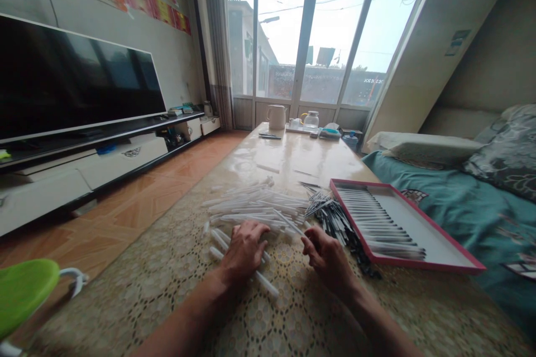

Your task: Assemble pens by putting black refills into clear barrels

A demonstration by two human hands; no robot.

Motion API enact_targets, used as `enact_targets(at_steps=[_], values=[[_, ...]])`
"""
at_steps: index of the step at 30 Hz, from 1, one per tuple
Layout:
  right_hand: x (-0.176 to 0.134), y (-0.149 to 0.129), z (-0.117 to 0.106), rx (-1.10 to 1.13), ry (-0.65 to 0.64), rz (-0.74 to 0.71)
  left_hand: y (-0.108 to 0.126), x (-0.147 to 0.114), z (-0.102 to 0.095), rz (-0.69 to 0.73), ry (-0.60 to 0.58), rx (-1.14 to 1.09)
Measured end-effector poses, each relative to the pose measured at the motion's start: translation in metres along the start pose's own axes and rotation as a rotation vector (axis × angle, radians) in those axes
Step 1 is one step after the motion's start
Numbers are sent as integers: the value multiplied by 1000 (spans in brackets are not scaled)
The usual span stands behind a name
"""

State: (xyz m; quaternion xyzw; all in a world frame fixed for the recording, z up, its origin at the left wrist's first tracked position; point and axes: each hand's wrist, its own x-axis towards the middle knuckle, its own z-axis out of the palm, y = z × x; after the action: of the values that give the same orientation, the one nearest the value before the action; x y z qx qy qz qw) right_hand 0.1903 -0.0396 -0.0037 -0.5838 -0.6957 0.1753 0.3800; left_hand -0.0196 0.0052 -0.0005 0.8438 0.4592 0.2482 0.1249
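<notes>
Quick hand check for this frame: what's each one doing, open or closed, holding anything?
Left hand: over white tubes, fingers bent; grip cannot be told.
Right hand: closed, holding a thin stick.

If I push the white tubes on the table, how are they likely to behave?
The tubes will probably roll, as they look slim and rounded. They may also scatter, since they lie loosely across one another. They seem fairly stiff, because those not covered look straight, without sagging.
</notes>
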Motion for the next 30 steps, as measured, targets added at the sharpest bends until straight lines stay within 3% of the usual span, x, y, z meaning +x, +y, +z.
enact_targets(at_steps=[8, 18, 23, 30], values=[[0, 1, 1, 2, 14, -6, 1, 3, 7, -3, 1, 68], [0, 3, 0, -20, 16, 3, 4, 2, 0, -10, 12, 45], [0, 5, 0, -70, 67, 14, 7, 1, 4, 60, 11, 40], [2, 8, -5, -60, 160, 73, 32, -7, 8, 175, -111, 50]])
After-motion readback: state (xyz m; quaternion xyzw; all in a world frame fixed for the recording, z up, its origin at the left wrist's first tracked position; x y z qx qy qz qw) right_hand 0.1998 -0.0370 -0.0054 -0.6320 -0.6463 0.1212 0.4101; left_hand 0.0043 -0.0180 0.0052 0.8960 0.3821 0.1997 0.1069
